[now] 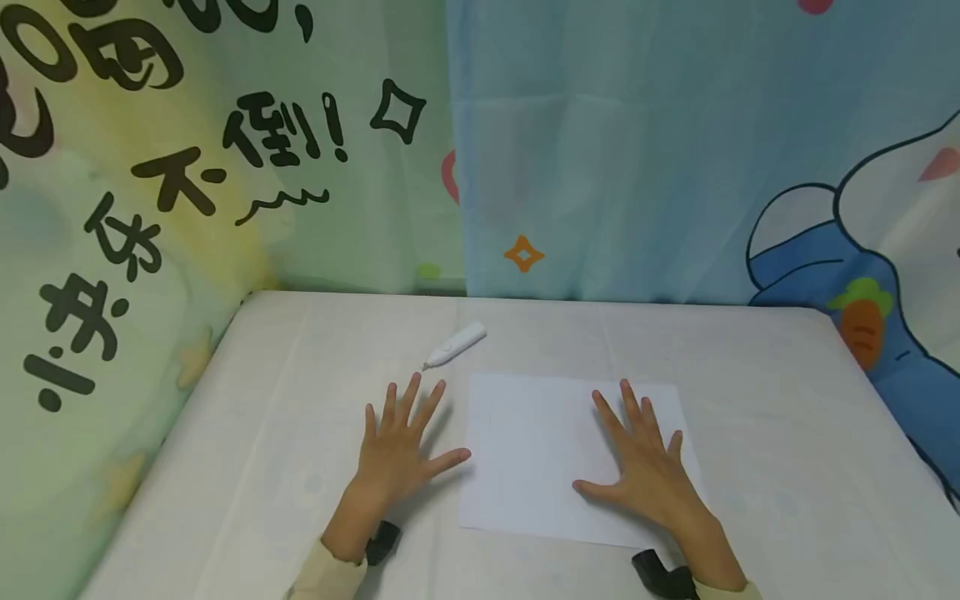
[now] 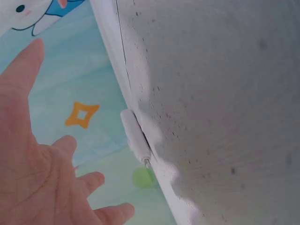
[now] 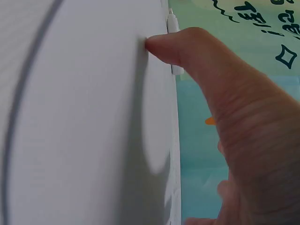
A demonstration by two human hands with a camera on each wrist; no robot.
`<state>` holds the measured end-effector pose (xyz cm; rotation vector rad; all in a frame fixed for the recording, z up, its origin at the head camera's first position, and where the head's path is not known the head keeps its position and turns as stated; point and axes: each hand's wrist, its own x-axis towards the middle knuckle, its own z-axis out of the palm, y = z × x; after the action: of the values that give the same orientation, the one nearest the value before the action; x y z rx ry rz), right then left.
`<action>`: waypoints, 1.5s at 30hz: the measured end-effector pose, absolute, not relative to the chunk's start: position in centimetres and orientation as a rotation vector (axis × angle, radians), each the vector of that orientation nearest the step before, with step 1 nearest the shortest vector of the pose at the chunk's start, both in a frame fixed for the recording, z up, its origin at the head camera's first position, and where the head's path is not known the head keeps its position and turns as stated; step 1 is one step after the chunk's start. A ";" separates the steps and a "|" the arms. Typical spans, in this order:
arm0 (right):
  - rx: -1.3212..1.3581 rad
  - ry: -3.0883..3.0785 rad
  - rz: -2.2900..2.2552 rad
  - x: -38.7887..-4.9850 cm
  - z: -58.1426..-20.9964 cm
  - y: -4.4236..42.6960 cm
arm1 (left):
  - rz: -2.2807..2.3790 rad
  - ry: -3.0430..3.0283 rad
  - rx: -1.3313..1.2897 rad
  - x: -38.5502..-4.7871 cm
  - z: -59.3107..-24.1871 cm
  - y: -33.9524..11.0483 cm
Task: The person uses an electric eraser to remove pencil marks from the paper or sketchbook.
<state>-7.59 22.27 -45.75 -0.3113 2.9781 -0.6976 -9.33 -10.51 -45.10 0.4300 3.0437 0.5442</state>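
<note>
At the far left, a green curtain [image 1: 202, 275] printed with dark lettering is seen behind the white-covered bench [image 1: 247, 467]. Next along, the left hand [image 1: 393, 454] is held palm down, its fingers and thumb spread wide; nothing is gripped by it, and its thumb tip is seen by the left edge of the paper. Just past its fingertips, a white pen-shaped tool [image 1: 456, 345] is laid near the far edge of the bench, its narrow tip turned toward that hand; it is touched by neither hand, as far as can be judged. To the right, a blank-looking white sheet [image 1: 540, 467] is laid flat on the bench, just nearer than the tool. Its right part is covered in the head view by the right hand [image 1: 645, 479], which is likewise spread wide and is holding nothing; whether the sheet is touched by its thumb cannot be told for certain. At the far right, a rabbit [image 1: 918, 242] is printed on the blue curtain [image 1: 637, 167]. As for progress, the work is judged to be at its very start: sheet and tool are set out, but no mark can be made out on the paper, and any use of the tool appears to be left undone.
</note>
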 end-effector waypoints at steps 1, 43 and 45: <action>-0.306 2.972 -0.697 -7.5 -45.7 22.4 | 0.551 3.054 0.427 -9.4 -45.2 -10.4; -0.340 2.978 -0.649 -7.9 -46.3 22.5 | 0.825 2.959 0.153 -14.7 -43.8 -11.3; -0.346 2.978 -0.656 -8.0 -46.3 22.4 | 0.789 2.964 0.138 -15.2 -43.7 -11.3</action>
<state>-8.00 22.41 -46.30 -0.3456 2.9778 -0.6559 -15.16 -11.35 -43.65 0.1382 2.9638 0.7895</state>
